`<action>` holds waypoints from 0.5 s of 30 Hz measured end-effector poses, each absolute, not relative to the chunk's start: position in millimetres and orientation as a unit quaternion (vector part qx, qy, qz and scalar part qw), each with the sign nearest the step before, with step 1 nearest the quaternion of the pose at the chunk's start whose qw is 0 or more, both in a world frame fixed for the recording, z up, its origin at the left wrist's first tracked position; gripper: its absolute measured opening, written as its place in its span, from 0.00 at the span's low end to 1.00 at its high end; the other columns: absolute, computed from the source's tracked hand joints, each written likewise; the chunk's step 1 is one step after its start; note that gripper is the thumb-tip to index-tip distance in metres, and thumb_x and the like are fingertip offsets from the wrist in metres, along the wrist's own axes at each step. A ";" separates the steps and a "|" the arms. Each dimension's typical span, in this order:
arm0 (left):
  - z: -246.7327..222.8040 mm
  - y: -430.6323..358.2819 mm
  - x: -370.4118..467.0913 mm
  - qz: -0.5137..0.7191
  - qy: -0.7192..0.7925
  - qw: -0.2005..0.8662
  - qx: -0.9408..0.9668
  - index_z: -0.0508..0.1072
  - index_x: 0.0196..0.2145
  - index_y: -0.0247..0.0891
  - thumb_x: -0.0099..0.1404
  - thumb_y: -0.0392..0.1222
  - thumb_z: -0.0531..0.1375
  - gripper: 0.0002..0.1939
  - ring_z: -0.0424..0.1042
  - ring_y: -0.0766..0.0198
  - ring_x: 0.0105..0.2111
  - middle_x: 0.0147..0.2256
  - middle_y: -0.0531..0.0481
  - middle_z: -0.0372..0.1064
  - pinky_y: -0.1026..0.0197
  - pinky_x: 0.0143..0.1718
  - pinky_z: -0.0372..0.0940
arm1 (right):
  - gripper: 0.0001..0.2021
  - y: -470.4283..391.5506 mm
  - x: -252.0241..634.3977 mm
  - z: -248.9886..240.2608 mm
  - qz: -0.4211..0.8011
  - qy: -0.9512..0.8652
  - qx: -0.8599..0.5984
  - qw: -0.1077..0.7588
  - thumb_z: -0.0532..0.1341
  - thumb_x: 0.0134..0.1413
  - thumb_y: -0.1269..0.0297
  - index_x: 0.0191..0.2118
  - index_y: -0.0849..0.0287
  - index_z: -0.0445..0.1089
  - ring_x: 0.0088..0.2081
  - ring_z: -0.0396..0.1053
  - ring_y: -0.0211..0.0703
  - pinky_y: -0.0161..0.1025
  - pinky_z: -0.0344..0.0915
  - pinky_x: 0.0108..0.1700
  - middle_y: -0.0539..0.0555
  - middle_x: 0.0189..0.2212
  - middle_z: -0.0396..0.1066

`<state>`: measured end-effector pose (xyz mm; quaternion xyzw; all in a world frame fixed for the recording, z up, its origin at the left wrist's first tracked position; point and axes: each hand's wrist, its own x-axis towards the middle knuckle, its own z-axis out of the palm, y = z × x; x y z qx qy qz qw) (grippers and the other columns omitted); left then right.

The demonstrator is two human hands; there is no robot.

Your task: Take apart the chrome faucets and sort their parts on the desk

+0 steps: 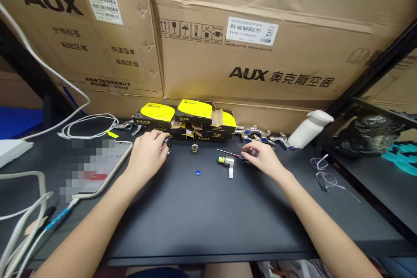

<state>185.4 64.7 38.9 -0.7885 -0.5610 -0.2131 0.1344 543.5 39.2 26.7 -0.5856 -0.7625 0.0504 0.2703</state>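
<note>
My left hand [149, 150] is closed around a shiny metal piece [168, 144], mostly hidden by the fingers, in front of the yellow and black boxes [195, 110]. My right hand [260, 158] has its fingers curled together over the handle end of a thin screwdriver [226, 153]; a small part at the fingertips is too hidden to name. Just left of that hand lies a chrome valve piece with a lever [230, 165] and a yellow-green end. A small brass ring [194, 148] stands between the hands, and a blue cap [198, 173] lies nearer me.
Chrome fittings [257, 134] lie behind my right hand, beside a white bottle [309, 129]. Glasses [325, 176] rest at the right. A phone [106, 169] and white cables [87, 126] are at the left. Large cardboard boxes [202, 65] stand behind the table [208, 226].
</note>
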 end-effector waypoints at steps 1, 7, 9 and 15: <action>39.3 64.1 188.4 -0.245 -0.541 0.117 -0.796 0.70 0.47 0.36 0.65 0.40 0.49 0.16 0.68 0.51 0.43 0.44 0.41 0.70 0.51 0.44 0.62 | 0.09 38.7 543.7 27.0 0.039 -0.771 -0.586 0.246 0.61 0.53 0.60 0.35 0.59 0.73 0.32 0.67 0.44 0.40 0.64 0.36 0.54 0.33 0.73; 35.3 58.6 201.6 -0.316 -0.474 0.045 -0.820 0.70 0.42 0.38 0.66 0.41 0.50 0.12 0.69 0.56 0.42 0.42 0.46 0.71 0.55 0.44 0.62 | 0.11 36.4 545.5 26.7 0.071 -0.787 -0.586 0.177 0.63 0.50 0.57 0.34 0.59 0.72 0.32 0.68 0.45 0.39 0.63 0.35 0.54 0.31 0.73; 33.7 57.5 202.5 -0.321 -0.468 0.044 -0.822 0.70 0.42 0.38 0.66 0.41 0.50 0.11 0.69 0.57 0.42 0.42 0.46 0.71 0.55 0.45 0.61 | 0.12 35.8 550.0 28.8 0.107 -0.783 -0.586 0.179 0.64 0.49 0.56 0.35 0.59 0.71 0.30 0.67 0.43 0.39 0.63 0.34 0.54 0.33 0.73; 33.9 56.8 202.7 -0.335 -0.469 0.045 -0.816 0.70 0.41 0.39 0.67 0.41 0.50 0.11 0.69 0.57 0.41 0.41 0.46 0.71 0.55 0.45 0.61 | 0.13 30.3 572.6 43.5 0.215 -0.756 -0.596 0.163 0.65 0.46 0.56 0.34 0.60 0.70 0.29 0.70 0.43 0.39 0.65 0.33 0.54 0.31 0.74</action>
